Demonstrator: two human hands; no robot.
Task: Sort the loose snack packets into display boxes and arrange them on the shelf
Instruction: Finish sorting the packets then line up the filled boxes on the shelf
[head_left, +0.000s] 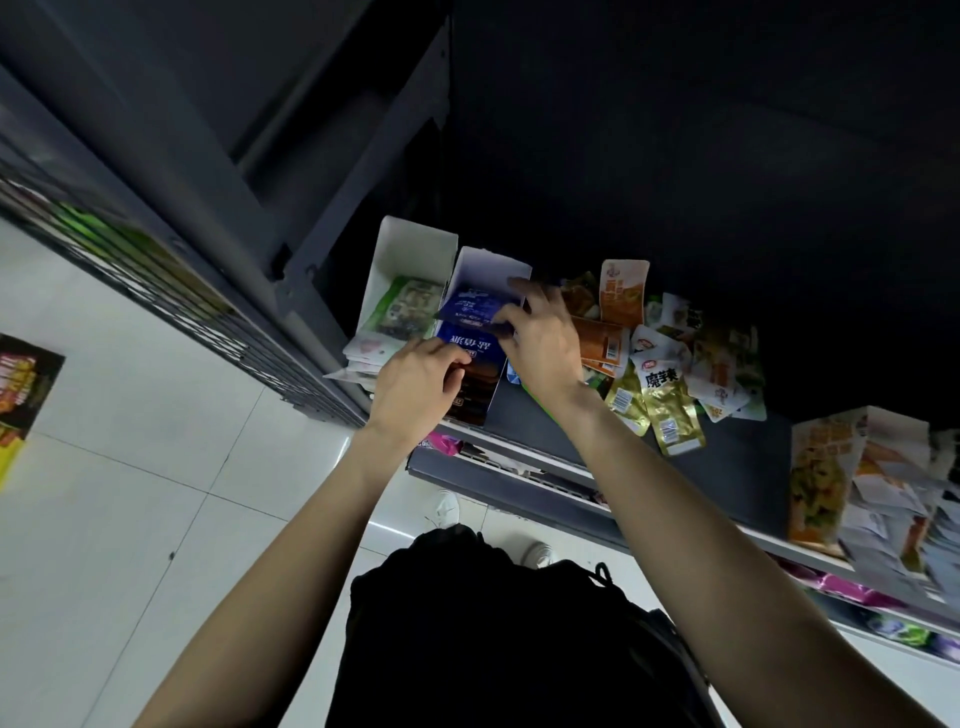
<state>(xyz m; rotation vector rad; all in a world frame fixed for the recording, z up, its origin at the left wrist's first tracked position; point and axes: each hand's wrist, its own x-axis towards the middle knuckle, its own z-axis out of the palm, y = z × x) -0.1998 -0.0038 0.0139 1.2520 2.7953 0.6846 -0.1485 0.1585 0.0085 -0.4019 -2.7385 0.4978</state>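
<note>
Both hands at blue box (470, 358): R hand (540, 338) pinches blue packet (470, 312), L hand (415, 389) grips box front.

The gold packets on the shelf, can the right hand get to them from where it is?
Probably yes. The gold packets lie uncovered near the shelf edge beside the right hand, but its fingers pinch a blue packet.

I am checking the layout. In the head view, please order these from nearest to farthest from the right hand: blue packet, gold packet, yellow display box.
1. blue packet, pinched by the right hand.
2. gold packet, lying in the loose pile to its right.
3. yellow display box, far right on the shelf.
</note>
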